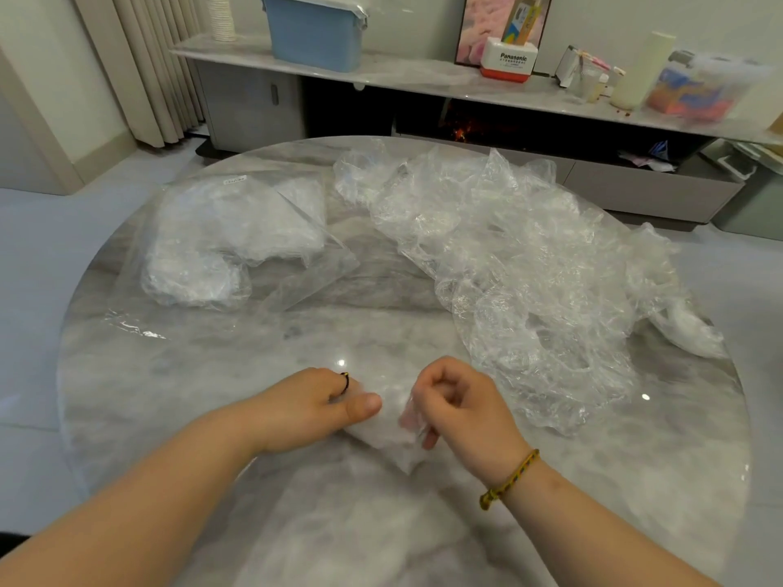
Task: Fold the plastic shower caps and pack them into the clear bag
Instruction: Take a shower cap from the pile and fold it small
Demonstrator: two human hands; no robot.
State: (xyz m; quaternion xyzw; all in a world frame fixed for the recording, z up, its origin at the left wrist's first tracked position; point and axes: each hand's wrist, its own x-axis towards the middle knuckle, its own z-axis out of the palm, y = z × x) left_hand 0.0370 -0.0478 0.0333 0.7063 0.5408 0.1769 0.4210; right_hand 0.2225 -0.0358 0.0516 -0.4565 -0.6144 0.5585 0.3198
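Nearest the viewer, on the near part of the round marbled tabletop [254, 374]: one shower cap [383, 434], thin clear plastic gathered into a small, whitish, crumpled bundle that lies on the surface between the two hands.

Left hand [313, 406]: thumb laid over the bundle's left end, fingers curled at it in a grip; dark ring on one finger.

Right hand [462, 410]: fingers curled, pinching the bundle's right edge; braided bracelet [508, 480] at the wrist.

Mid-table, left: clear bag [296, 264], lying flat, holding a cloudy white mass of packed caps [220, 243]. Small label at its far corner. Which end is open cannot be told. A stretch of bare marble separates it from the hands.

Mid-table, right: loose shower caps [508, 269], crinkled and transparent, heaped in a sprawl from the far edge down to just beside the right hand, apart from the bag.

Beyond the table: low console shelf [402, 76] carrying, left to right, a stack of paper cups [220, 14], a blue lidded bin [315, 31], a framed picture [487, 19], a white-and-red Panasonic box [508, 61], a pale cylinder [642, 69] and a clear tub [699, 86] of blurred colourful contents.

Far left: pleated curtain [148, 65].
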